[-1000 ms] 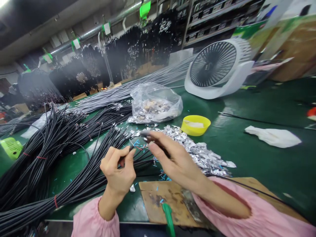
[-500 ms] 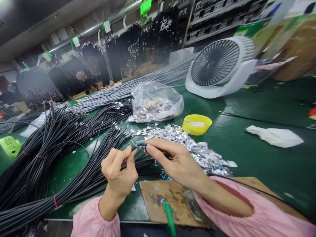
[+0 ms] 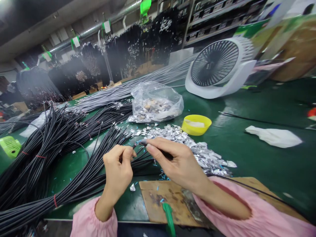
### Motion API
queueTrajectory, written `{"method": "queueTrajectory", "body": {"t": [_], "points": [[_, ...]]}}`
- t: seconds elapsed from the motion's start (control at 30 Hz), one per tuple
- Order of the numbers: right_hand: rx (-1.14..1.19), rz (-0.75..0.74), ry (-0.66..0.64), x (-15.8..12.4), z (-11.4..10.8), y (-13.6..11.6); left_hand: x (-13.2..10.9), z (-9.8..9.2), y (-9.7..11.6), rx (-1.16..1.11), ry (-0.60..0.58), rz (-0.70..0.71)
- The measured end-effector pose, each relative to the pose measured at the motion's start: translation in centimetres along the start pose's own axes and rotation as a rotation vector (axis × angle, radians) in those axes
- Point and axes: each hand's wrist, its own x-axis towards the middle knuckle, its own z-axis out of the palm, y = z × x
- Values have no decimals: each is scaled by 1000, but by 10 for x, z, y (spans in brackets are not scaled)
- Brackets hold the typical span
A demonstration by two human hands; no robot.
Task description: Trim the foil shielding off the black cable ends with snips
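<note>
My right hand pinches a black cable between thumb and forefinger, and much of the grip is hidden by the fingers. Thin wires, with a bit of blue, show at the cable's tip. Close on the left, my left hand is closed with thumb against forefinger by those wires. What lies between its fingertips is too small to make out. Beneath and behind the hands are bundled black cables and a heap of silver foil scraps, with small blue bits scattered about.
A clear plastic bag of scraps stands behind the hands, beside a yellow dish. A white fan is at the back right. In front lie a stained board and a green handle. Grey cables stretch behind.
My left hand has turned, its knuckles rolled over and its thumb now uppermost. The thin wires between the hands show less. My right hand has hardly moved.
</note>
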Motion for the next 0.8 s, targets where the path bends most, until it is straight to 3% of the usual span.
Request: {"method": "queueTrajectory", "body": {"t": [0.13,0.3,0.43,0.53,0.63,0.7,0.8], "points": [[28,-9,-46,1,-3,-3,5,-5,9,-412,-229,-402],[102,65,-148,5,-6,-2,8,-10,12,-572,-353,-506],[79,216,-61,8,-7,2,6,-8,11,-407,-310,-368],[111,222,-69,10,-8,1,3,-3,10,-140,-230,-153],[189,263,-77,11,-8,0,3,-1,8,-16,-222,-21],[376,390,-141,11,-6,1,5,-1,5,-17,-232,24],[736,560,-359,9,-4,4,8,-2,-1,-74,-213,94]]}}
